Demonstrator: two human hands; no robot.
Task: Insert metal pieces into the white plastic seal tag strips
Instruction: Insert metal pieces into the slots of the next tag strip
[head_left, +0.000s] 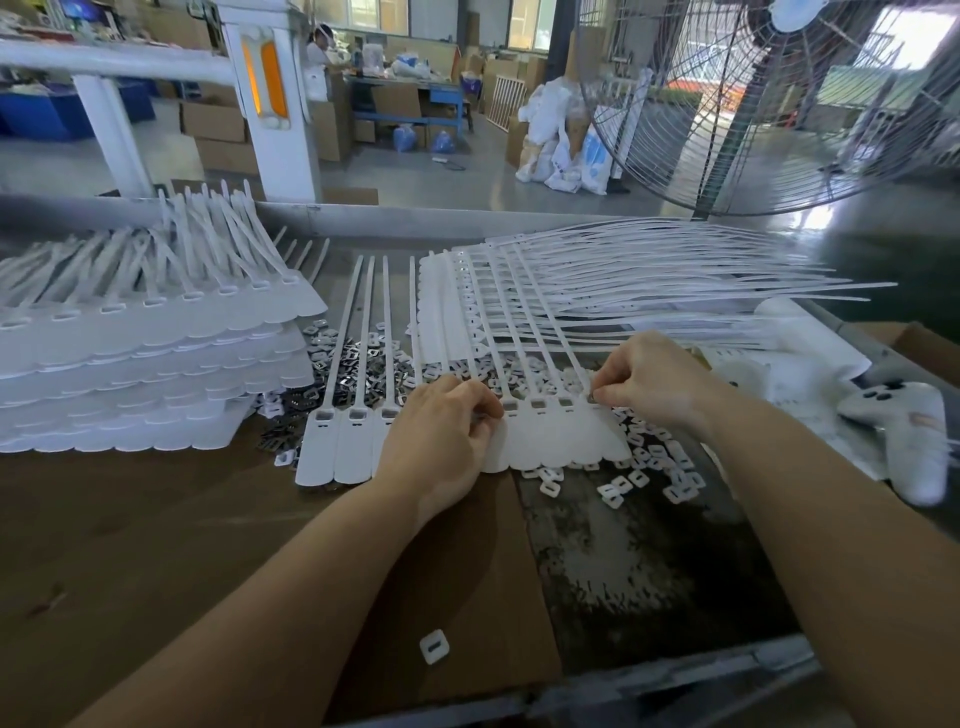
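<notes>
Flat white plastic strip (550, 441), perhaps pinched

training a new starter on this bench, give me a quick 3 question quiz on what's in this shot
1. True or false: the strip of joined seal tags that the hands work on lies flat on the bench.
2. Which hand pinches at the tag slot at the strip's right end? A) left hand B) right hand
3. Fill in: the lone white cap nearest the camera lies on the brown ____.

Key
1. True.
2. B. The right hand's fingertips pinch there; the left hand's grip is on the strip's middle.
3. Cardboard. The metal pieces lie further back, under the tails.
</notes>
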